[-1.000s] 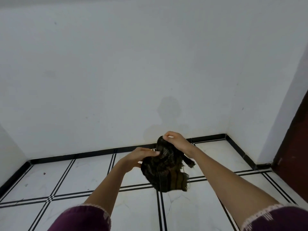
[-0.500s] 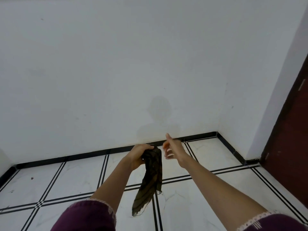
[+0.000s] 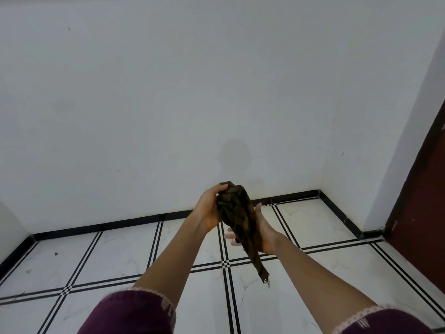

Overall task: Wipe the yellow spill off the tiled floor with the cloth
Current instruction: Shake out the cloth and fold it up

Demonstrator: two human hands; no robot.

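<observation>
While the left hand (image 3: 207, 210) grips the cloth (image 3: 237, 214) in curled fingers (image 3: 219, 188), it drapes over the open right hand (image 3: 265, 229).

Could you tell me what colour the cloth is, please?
The cloth is dark brown, faintly striped; head view.

This is looking like a bare room in a home. Plain white walls (image 3: 168, 104) are meeting in a corner above a tiled floor (image 3: 120, 251) of white marbled squares edged with black double lines. Black skirting (image 3: 96, 226) is running along the wall foot, and a dark reddish door (image 3: 423, 208) is standing at the right.
</observation>
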